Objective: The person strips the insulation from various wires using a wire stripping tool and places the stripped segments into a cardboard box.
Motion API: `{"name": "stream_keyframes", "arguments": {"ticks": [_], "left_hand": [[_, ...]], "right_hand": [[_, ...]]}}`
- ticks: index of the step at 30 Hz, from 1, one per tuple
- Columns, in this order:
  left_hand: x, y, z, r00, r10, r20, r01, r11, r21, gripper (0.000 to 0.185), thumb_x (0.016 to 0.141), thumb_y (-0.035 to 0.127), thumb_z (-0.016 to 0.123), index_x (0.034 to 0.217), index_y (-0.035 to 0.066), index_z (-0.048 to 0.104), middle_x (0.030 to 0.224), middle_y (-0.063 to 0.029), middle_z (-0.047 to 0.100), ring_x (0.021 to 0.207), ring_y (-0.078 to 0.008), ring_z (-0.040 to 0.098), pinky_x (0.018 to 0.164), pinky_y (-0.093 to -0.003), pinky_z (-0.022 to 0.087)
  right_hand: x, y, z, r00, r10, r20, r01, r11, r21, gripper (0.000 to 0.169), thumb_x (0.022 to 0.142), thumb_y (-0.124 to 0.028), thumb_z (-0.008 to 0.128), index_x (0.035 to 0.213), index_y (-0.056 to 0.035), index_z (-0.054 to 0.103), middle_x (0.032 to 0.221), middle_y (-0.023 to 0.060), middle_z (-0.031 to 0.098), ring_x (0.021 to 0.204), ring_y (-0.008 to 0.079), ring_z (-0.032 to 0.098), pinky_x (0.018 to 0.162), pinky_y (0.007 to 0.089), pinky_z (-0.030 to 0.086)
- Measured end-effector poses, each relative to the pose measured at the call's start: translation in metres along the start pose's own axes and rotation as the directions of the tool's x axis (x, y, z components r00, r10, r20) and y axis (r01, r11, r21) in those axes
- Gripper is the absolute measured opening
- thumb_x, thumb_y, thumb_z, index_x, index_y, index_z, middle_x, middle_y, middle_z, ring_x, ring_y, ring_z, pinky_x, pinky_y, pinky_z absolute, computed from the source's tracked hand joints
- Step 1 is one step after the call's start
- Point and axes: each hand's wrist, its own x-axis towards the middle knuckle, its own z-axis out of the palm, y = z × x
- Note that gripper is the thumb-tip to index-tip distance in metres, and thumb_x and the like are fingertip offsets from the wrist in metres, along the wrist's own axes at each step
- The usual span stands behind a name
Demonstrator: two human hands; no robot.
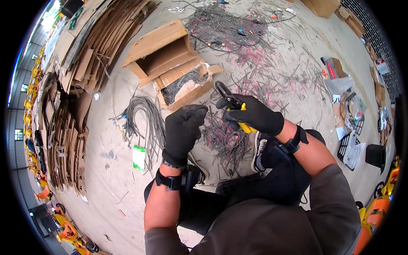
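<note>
My left hand, in a black glove, is curled into a fist in front of the open cardboard box. Nothing shows between its fingers, though its inside is hidden. In my right hand, also gloved in black, is a hand tool like pliers or cable cutters, with yellow handles and dark jaws pointing up and left. A bundle of grey cables lies on the floor left of my left hand. Below the tool, cut pieces of grey and red wire are heaped between my shoes.
An open cardboard box holds dark wiry material, with a larger open box behind it. Tangled cables spread beyond. Stacked flattened cardboard stands at left. A green-and-white packet lies near the cables; plastic crates stand at right.
</note>
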Motion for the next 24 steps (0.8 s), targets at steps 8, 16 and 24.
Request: {"name": "stream_keyframes", "arguments": {"ticks": [8,16,24], "left_hand": [[-0.009,-0.005,0.016,0.980,-0.008,0.200,0.004,1.000,0.021,0.023,0.097,0.016,0.064,0.112,0.001,0.072,0.076,0.0006,0.062,0.058,-0.0055,0.054,0.054,-0.0210,0.042],[-0.013,-0.008,0.024,0.960,0.013,0.280,-0.042,0.994,0.100,0.021,0.097,0.015,0.064,0.111,0.001,0.072,0.075,0.0010,0.063,0.059,-0.0051,0.053,0.055,-0.0220,0.043],[-0.013,-0.004,0.030,0.965,-0.136,0.224,0.131,0.991,0.034,0.025,0.095,0.017,0.063,0.106,-0.002,0.073,0.079,-0.0033,0.068,0.055,-0.0067,0.056,0.051,-0.0202,0.042]], "right_hand": [[0.011,-0.002,0.001,0.988,-0.103,-0.112,0.119,0.982,0.146,0.032,0.093,-0.011,0.066,0.123,-0.0012,0.058,0.091,0.0069,0.067,0.074,0.0129,0.067,0.066,0.0274,0.055],[0.007,-0.009,-0.005,0.981,-0.145,-0.127,0.152,0.987,0.046,0.033,0.086,-0.006,0.066,0.118,-0.0004,0.061,0.083,0.0052,0.064,0.067,0.0125,0.065,0.061,0.0269,0.054],[0.011,-0.006,-0.018,0.971,-0.195,-0.138,0.203,0.978,0.048,0.033,0.087,-0.008,0.067,0.119,-0.0023,0.063,0.083,0.0052,0.063,0.066,0.0121,0.063,0.059,0.0265,0.054]]}}
